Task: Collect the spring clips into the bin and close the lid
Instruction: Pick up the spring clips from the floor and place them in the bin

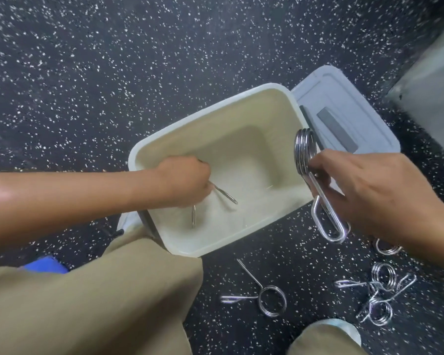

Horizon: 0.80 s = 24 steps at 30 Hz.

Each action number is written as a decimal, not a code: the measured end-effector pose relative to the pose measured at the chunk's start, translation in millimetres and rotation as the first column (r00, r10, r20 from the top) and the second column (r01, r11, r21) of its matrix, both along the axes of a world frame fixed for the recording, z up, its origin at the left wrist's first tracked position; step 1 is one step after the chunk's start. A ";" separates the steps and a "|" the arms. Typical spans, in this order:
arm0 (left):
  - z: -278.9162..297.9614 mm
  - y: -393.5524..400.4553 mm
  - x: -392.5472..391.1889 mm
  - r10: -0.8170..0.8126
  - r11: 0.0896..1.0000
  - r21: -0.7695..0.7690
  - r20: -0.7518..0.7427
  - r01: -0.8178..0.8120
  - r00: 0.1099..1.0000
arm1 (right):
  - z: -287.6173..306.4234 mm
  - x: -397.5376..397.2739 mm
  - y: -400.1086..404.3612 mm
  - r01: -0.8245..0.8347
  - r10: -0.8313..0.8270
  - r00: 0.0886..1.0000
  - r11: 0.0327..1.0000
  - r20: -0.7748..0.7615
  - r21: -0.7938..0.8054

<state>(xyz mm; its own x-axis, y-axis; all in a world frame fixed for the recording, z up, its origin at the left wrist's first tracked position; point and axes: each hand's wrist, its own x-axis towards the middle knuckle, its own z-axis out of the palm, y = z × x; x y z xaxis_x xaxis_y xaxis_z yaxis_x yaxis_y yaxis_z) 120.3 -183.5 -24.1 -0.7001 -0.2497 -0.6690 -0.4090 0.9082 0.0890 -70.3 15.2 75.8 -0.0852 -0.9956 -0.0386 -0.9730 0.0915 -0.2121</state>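
A cream plastic bin [164, 139] stands open on the speckled floor, its grey lid [349, 108] hanging back at the right. My left hand [185, 183] reaches down inside the bin, shut on a spring clip [224, 194] whose handles stick out below the fingers. My right hand [374, 190] hovers over the bin's right rim, gripping another spring clip [305, 152] by its handles, coil pointing up. On the floor in front lie a single spring clip [271, 299] and a tangle of several more [379, 293]. One coil [387, 248] peeks out under my right wrist.
My two knees in tan trousers fill the lower left [100, 303] and bottom edge [326, 339]. A grey block [431, 98] stands at the right edge. A blue object [46, 265] shows beside my left leg.
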 end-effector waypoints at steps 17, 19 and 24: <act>59.2 8.7 27.8 -0.007 0.995 0.092 -0.289 0.035 0.957 | -78.1 14.3 -97.7 -0.357 0.477 0.843 0.842 -0.248 0.405; 59.8 8.8 28.4 -0.025 0.996 0.081 -0.285 0.050 0.958 | -91.0 15.6 -102.6 -0.338 0.520 0.788 0.813 -0.330 0.474; 60.0 9.9 30.5 -0.044 0.995 0.080 -0.242 0.065 0.969 | -108.7 20.4 -113.5 -0.276 0.575 0.741 0.732 -0.347 0.623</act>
